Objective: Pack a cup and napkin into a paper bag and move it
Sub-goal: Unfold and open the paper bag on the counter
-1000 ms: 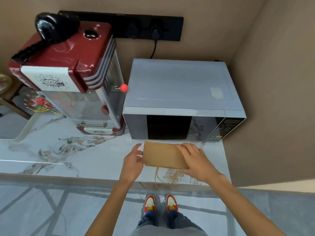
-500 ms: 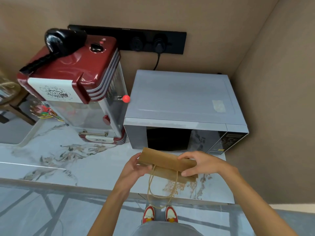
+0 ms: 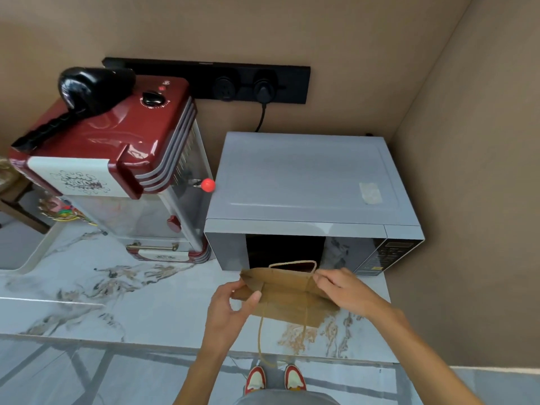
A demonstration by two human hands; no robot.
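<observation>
Spreading open a brown paper bag (image 3: 287, 296) above the marble counter (image 3: 140, 305), just in front of the microwave (image 3: 309, 206). Left hand (image 3: 230, 311) pinching the bag's left edge between thumb and fingers; right hand (image 3: 344, 289) closed on the right rim. Probably light, thin and easily creased, so gripping the stiffer folded rim, not the dangling cord handles. No cup or napkin showing.

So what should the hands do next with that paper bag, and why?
Probably pull the two sides further apart. The left hand and right hand each pinch an end of the brown paper bag, whose mouth is only partly open and still creased flat above the counter. No cup or napkin is in view.
</observation>
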